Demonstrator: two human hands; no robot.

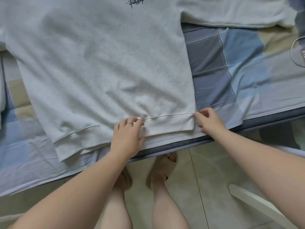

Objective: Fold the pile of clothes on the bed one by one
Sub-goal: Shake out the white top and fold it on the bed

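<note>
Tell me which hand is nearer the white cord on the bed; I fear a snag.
Right. The right hand pinches the sweatshirt hem corner, below-left of the cord; the left hand grips mid-hem, farther left.

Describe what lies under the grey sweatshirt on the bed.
The checked sheet shows on both sides of the sweatshirt, so it seems to run beneath it. Anything else under the sweatshirt is covered and cannot be seen.

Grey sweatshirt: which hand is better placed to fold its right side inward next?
Probably the right hand: it pinches the sweatshirt at the hem's right corner, while the left hand grips mid-hem.
</note>
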